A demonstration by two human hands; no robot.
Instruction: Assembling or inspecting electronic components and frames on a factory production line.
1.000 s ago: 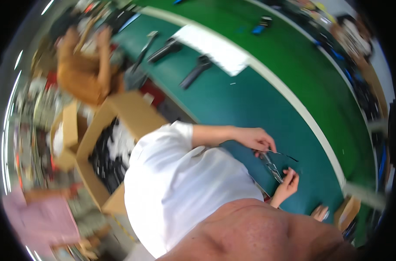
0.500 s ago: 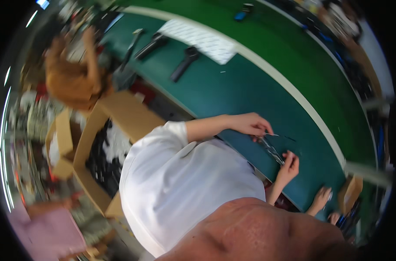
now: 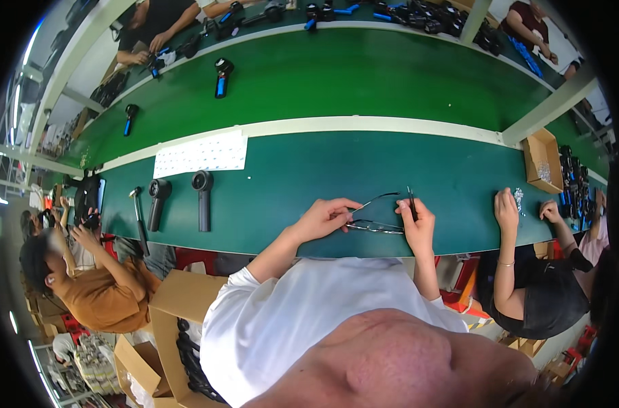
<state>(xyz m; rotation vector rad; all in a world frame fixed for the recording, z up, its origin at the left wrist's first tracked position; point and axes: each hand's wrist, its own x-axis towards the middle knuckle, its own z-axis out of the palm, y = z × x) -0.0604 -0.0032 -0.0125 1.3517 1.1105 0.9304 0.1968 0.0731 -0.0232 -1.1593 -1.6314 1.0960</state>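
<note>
A pair of eyeglasses (image 3: 377, 227) with thin dark frames is held over the green table, close to its near edge. My left hand (image 3: 323, 219) pinches its left side, where one temple arm reaches out to the right. At the other end, my right hand (image 3: 419, 223) has its thumb and fingers closed on the glasses, and the dark tip of the second temple arm sticks up beside the thumb. The lenses lie between my two hands.
On the table's left are two dark handheld fans (image 3: 203, 202), a hammer (image 3: 139, 221) and a white sticker sheet (image 3: 201, 155). A conveyor (image 3: 364, 78) runs beyond the rail. At right, a co-worker's hand (image 3: 506, 209) rests by small silvery parts. An open carton (image 3: 187, 292) stands beside me.
The view has swung round and levelled, bringing the conveyor and co-workers opposite into sight. Both my hands still hold the eyeglasses over the table.
</note>
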